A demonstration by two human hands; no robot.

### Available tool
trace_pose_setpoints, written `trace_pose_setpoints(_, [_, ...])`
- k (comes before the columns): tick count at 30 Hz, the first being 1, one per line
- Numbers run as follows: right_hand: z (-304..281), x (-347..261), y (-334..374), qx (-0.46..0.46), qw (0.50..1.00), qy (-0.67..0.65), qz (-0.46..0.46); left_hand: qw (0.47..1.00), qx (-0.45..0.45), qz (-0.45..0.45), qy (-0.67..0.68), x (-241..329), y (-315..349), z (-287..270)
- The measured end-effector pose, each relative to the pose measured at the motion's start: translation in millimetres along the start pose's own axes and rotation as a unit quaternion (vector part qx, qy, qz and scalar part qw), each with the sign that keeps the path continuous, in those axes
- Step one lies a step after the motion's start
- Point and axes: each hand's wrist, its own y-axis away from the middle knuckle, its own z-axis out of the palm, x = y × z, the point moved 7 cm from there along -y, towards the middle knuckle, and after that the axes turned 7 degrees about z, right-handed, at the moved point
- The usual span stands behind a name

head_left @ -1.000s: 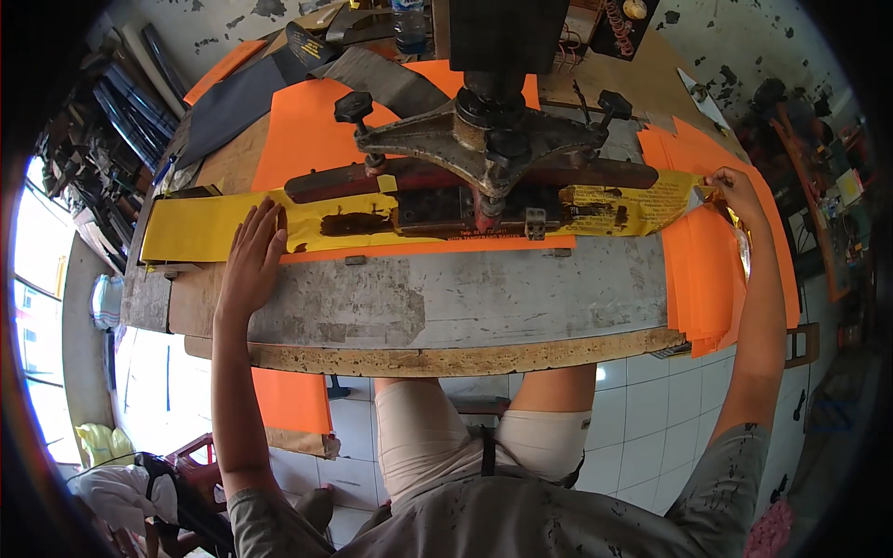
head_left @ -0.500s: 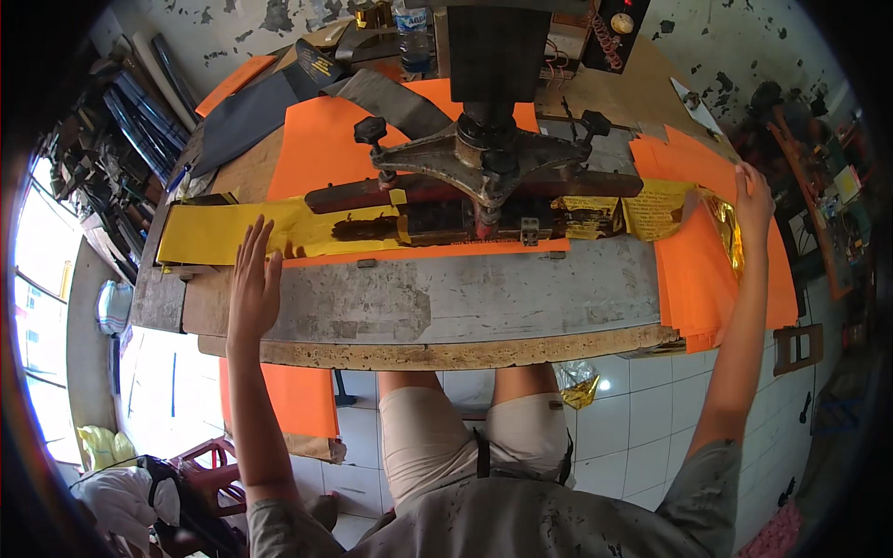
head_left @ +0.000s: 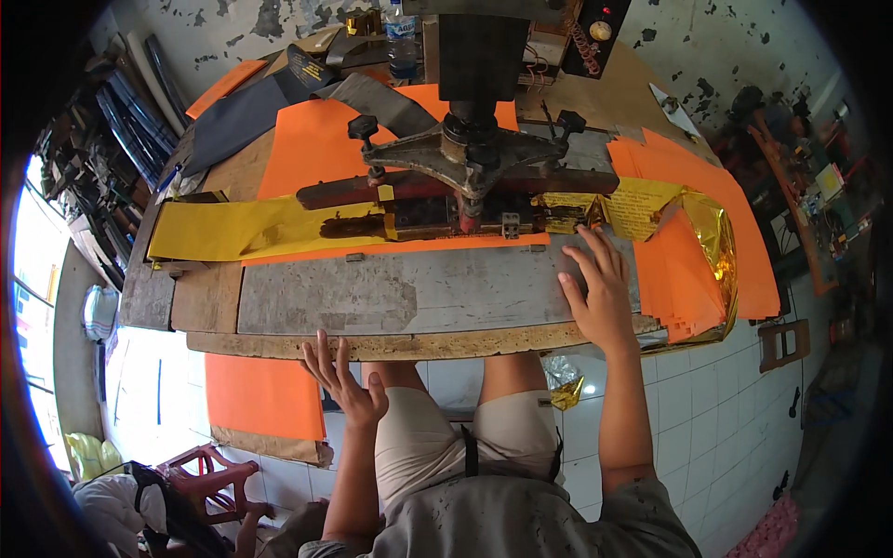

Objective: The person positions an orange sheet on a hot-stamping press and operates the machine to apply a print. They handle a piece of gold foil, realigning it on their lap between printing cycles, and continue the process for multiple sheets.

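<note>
A press (head_left: 474, 153) with a black column and a cast metal crosspiece stands over the worktable. Its bar lies across a gold foil strip (head_left: 270, 228) with dark used patches. Under the press an orange sheet (head_left: 307, 149) lies on the grey metal plate (head_left: 372, 288). My right hand (head_left: 600, 288) is open over the plate, fingertips close to the foil right of the press; whether they touch it I cannot tell. My left hand (head_left: 346, 386) is open at the table's front edge, fingers spread and holding nothing. Loose foil droops over a stack of orange sheets (head_left: 684, 298) on the right.
Dark grey sheets (head_left: 237, 130) and a water bottle (head_left: 402, 42) are at the back. More orange sheets (head_left: 265, 395) lie below the table's left front. A person sits low at the left beside a red plastic stool (head_left: 200, 474).
My right hand has moved left from the stack's far edge to the foil beside the press. My left hand has left the foil's left end and come down to the front edge.
</note>
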Motion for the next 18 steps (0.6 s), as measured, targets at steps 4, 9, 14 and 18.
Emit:
trace_pose_setpoints(4, [7, 4, 4, -0.020, 0.999, 0.024, -0.018, 0.998, 0.058, 0.023, 0.024, -4, 11, 14])
trace_pose_setpoints(9, [10, 8, 1, -0.036, 0.998, 0.035, -0.028, 0.999, 0.034, 0.035, 0.022, 0, 11, 12])
trace_pose_setpoints(14, [11, 4, -8, -0.052, 0.998, 0.020, -0.037, 0.998, 0.040, 0.031, 0.037, 2, 8, 8])
trace_pose_setpoints(18, [18, 7, -12, -0.057, 0.997, 0.039, -0.044, 0.998, 0.041, 0.017, 0.043, -1, 11, 11])
